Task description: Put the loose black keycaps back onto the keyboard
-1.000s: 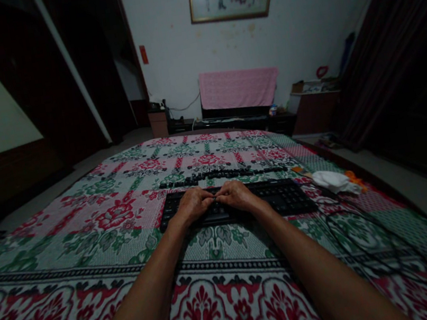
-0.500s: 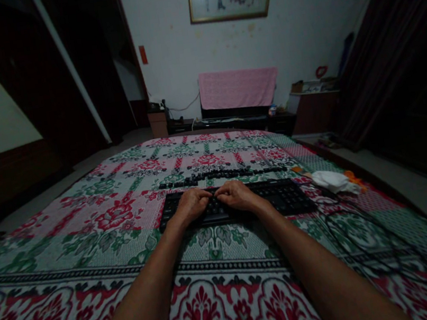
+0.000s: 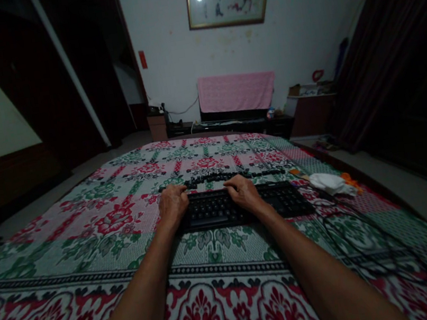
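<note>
A black computer keyboard point(image 3: 210, 221) lies across the patterned bedspread in front of me. Behind it runs a slightly curved row of small loose black pieces that look like keycaps point(image 3: 216, 177). My left hand point(image 3: 173, 207) is over the keyboard's left end, its fingers curled together and their tips close to the row. Over the right-middle part, my right hand point(image 3: 243, 193) has thumb and finger pinched together above the back edge. Whatever either pinch holds is hidden or too small to make out. Between the hands, the middle keys show.
At the keyboard's right lie a crumpled white cloth point(image 3: 332, 184), an orange item point(image 3: 351, 182) and a looped black cable point(image 3: 374, 243). The floral bedspread point(image 3: 119, 281) covers the whole surface. Beyond it, a pink towel point(image 3: 236, 92) drapes over a screen on a low cabinet.
My hands were close together over the middle of the keyboard. Now they are apart: the left has moved left and forward toward the loose pieces, the right slightly right and forward.
</note>
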Tool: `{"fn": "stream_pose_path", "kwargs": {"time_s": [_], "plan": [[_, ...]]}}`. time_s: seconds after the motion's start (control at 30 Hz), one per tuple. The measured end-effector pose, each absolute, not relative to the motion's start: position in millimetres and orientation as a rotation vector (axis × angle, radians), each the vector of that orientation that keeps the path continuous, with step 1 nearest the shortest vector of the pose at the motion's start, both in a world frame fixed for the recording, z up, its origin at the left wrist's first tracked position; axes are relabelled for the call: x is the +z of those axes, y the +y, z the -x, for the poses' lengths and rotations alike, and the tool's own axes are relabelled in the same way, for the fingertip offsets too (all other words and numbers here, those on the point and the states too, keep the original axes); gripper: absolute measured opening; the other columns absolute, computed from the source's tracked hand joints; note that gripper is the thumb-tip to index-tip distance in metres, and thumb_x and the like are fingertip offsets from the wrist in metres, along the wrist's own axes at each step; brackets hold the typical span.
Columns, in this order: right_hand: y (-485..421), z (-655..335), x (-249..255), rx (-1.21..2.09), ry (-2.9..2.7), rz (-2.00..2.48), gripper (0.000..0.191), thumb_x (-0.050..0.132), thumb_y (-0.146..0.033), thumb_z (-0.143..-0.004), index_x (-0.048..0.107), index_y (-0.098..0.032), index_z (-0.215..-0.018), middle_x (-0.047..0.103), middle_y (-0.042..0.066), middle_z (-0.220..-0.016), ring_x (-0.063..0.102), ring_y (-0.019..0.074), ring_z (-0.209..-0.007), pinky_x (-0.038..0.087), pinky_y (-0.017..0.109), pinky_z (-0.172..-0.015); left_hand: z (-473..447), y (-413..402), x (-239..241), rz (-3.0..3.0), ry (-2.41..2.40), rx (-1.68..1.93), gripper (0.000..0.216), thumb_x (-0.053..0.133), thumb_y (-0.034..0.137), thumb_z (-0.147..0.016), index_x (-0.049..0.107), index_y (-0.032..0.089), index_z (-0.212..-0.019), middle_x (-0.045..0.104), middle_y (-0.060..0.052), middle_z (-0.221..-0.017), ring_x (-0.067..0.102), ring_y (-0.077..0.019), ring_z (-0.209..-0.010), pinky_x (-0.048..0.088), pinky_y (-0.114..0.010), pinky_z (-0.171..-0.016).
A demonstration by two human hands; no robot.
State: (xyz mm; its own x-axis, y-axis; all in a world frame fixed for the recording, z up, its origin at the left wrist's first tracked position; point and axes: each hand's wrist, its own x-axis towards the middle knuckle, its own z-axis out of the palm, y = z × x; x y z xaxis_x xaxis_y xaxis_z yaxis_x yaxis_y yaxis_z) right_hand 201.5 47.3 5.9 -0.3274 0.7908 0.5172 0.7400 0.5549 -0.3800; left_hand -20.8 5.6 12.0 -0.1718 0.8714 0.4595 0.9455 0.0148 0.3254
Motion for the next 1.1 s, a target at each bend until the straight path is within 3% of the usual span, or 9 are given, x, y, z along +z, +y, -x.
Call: {"fn": "stream_pose_path", "kwargs": {"time_s": [0.27,0.6,0.73,0.8,0.93,1.1], "plan": [[46.6,-204.6,2.4,0.004,-2.271,1.366,0.028,0.042,-0.023,-0.082,0.064,-0.019,-0.097,0.062,0.008,-0.097,0.053,0.0170,-0.093,0.036,0.026,-0.084,35.1,2.8,7.3,1.942,-2.243,-0.617,0.036,0.034,0.019,-0.078,0.066,0.016,-0.096,0.064,-0.010,-0.098,0.055,-0.0228,-0.096,0.037,-0.033,-0.090],[46.3,-204.6,5.3,-0.005,-2.264,1.405,0.028,0.043,-0.027,-0.081,0.067,-0.019,-0.094,0.064,0.008,-0.094,0.055,0.0177,-0.091,0.037,0.025,-0.082,36.6,4.6,7.0,1.894,-2.287,-0.548,0.033,0.038,0.023,-0.076,0.068,0.021,-0.090,0.067,-0.010,-0.090,0.058,-0.0223,-0.091,0.043,-0.031,-0.078],[49.9,-201.0,10.1,0.008,-2.270,1.423,0.027,0.044,-0.027,-0.080,0.069,-0.020,-0.088,0.066,0.007,-0.089,0.058,0.0184,-0.087,0.039,0.025,-0.078,55.8,15.5,14.8,2.172,-2.263,-0.549,0.028,0.044,0.029,-0.072,0.069,0.025,-0.085,0.069,-0.005,-0.088,0.060,-0.0202,-0.086,0.043,-0.027,-0.074],[54.1,-194.3,13.5,0.030,-2.274,1.412,0.027,0.044,-0.027,-0.079,0.069,-0.021,-0.087,0.067,0.007,-0.087,0.059,0.0182,-0.085,0.040,0.025,-0.076,67.7,21.3,13.2,2.392,-2.246,-0.653,0.026,0.049,0.032,-0.069,0.069,0.023,-0.082,0.069,-0.002,-0.084,0.061,-0.0188,-0.081,0.043,-0.025,-0.070],[66.8,-167.6,18.6,0.121,-2.284,1.296,0.025,0.047,-0.023,-0.076,0.069,-0.022,-0.087,0.068,0.003,-0.087,0.060,0.0165,-0.083,0.042,0.023,-0.075,84.3,26.3,-2.5,2.418,-2.400,-1.224,0.040,0.048,0.046,-0.070,0.069,0.015,-0.083,0.068,-0.002,-0.071,0.060,-0.0174,-0.068,0.042,-0.023,-0.057],[84.7,-128.8,16.2,0.232,-2.337,1.228,0.027,0.051,-0.020,-0.072,0.069,-0.021,-0.092,0.068,0.002,-0.093,0.061,0.0162,-0.087,0.043,0.023,-0.079,88.9,27.7,-16.0,2.257,-2.363,-1.354,0.041,0.050,0.050,-0.067,0.070,0.018,-0.081,0.069,-0.001,-0.074,0.060,-0.0184,-0.074,0.042,-0.024,-0.062]]}}
